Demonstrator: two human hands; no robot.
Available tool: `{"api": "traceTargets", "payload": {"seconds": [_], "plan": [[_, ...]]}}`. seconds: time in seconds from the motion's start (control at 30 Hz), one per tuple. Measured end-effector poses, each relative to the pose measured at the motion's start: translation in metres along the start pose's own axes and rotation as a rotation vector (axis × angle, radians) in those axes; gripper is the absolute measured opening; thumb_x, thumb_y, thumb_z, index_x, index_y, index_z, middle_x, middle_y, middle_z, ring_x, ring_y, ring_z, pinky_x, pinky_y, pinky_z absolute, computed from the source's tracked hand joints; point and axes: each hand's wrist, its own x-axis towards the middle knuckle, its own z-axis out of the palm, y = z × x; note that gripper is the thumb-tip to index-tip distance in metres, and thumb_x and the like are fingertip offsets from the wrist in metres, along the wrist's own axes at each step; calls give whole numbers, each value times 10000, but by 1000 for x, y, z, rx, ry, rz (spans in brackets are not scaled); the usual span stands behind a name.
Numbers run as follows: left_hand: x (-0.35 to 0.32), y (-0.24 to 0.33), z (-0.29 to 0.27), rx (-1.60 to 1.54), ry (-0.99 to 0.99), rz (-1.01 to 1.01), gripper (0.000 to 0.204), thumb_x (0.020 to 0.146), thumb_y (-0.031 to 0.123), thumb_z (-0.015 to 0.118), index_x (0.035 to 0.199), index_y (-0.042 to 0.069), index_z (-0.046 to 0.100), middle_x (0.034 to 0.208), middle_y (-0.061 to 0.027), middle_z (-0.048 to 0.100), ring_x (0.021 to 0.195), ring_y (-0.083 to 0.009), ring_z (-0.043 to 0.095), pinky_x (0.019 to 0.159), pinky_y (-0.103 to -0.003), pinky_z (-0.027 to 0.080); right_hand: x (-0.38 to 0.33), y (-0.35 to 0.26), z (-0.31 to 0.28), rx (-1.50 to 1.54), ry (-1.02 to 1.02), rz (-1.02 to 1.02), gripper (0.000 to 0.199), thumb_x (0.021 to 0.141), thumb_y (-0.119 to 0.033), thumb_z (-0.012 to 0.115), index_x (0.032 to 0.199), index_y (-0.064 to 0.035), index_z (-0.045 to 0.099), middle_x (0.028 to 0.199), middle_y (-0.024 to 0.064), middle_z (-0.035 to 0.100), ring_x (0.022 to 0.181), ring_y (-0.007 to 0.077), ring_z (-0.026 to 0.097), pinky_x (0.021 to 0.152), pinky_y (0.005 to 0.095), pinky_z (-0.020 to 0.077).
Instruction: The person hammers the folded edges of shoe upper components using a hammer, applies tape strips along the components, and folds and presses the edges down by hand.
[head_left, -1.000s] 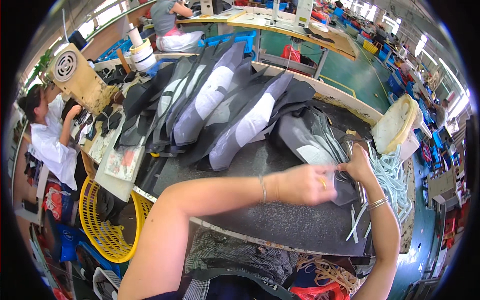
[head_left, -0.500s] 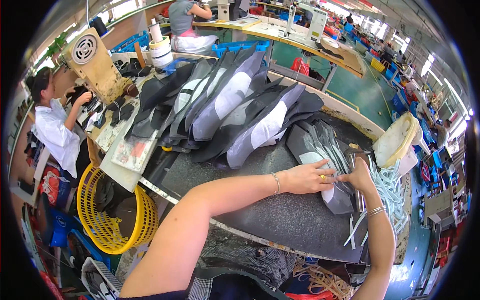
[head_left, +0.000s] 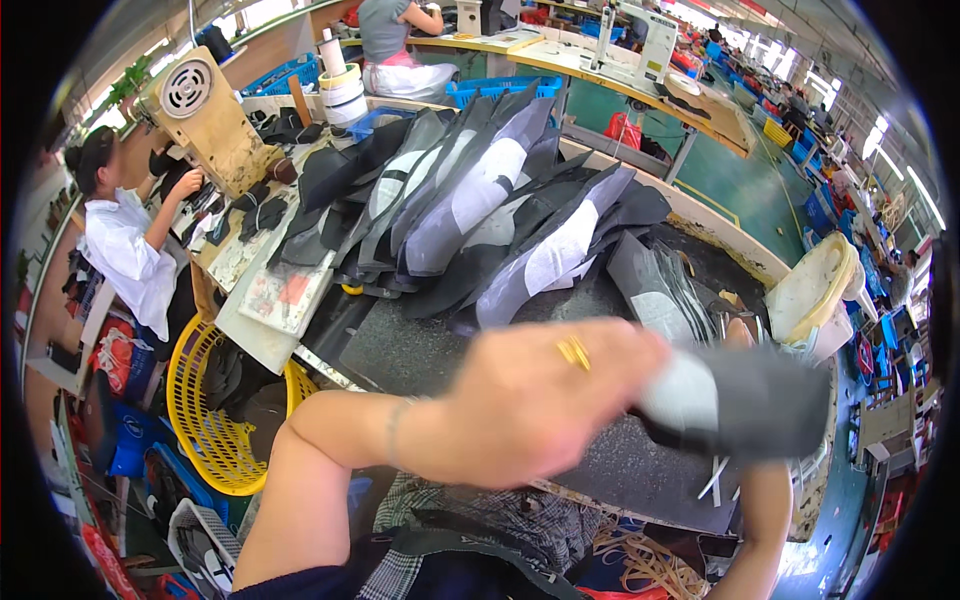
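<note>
My left hand (head_left: 545,395), blurred by motion, is raised over the bench with its fingers pinched on the end of a dark grey fabric piece (head_left: 765,400) with a white patch. The piece stretches to the right and is also smeared. My right hand (head_left: 738,333) is mostly hidden behind it; a fingertip shows above and the forearm below, so its grip cannot be made out. A fanned stack of similar grey pieces (head_left: 655,290) lies just beyond on the black bench top (head_left: 400,345). Thin pale strips (head_left: 714,478) lie near my right wrist.
Large heaps of grey and white cut pieces (head_left: 470,200) cover the back of the bench. A yellow basket (head_left: 185,400) stands at lower left, a cream container (head_left: 812,280) at right. A co-worker (head_left: 130,250) sits left beside a beige machine (head_left: 190,100); another person (head_left: 385,40) works behind.
My left hand has lifted a grey piece off the stack and moved it toward me, over my right hand. The view has shifted slightly.
</note>
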Motion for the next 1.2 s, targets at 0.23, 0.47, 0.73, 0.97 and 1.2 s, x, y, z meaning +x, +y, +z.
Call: {"api": "traceTargets", "payload": {"seconds": [0.23,0.47,0.73,0.97,1.2], "plan": [[-80,22,6,234,-683,-165,405,807,194,726,1154,-5,659,1162,-177,671,990,-251,692,804,-358,570,-38,-58,-41,167,210,-131,562,732,-203,811,1134,62,522,1005,225,609,970,393,590,878,442,452],[-140,-15,37,-354,-538,-624,560,789,138,760,1287,0,545,1173,-242,589,1076,-409,565,936,-434,450,-150,-127,-64,635,19,-92,135,984,-129,605,1053,-15,590,845,13,592,662,44,497,567,224,405],[-113,-41,52,-365,-944,-772,595,754,142,806,1274,-16,564,1112,-175,624,1090,-328,581,962,-414,427,-178,-142,-35,303,-447,-133,186,906,-105,676,972,-7,533,607,144,573,540,304,640,501,369,472],[-118,-56,102,-108,-616,-608,109,769,148,782,873,132,752,847,29,688,997,-188,539,919,-386,295,-172,-153,-37,298,-411,-144,199,905,-111,675,972,-16,513,657,175,608,580,387,642,502,406,477],[-123,-65,100,-109,-556,-471,133,706,130,812,828,140,760,830,56,669,973,-165,541,862,-391,288,-147,-155,-40,354,-492,-166,182,905,-94,674,990,-6,539,646,146,572,548,340,622,496,398,468]]}}
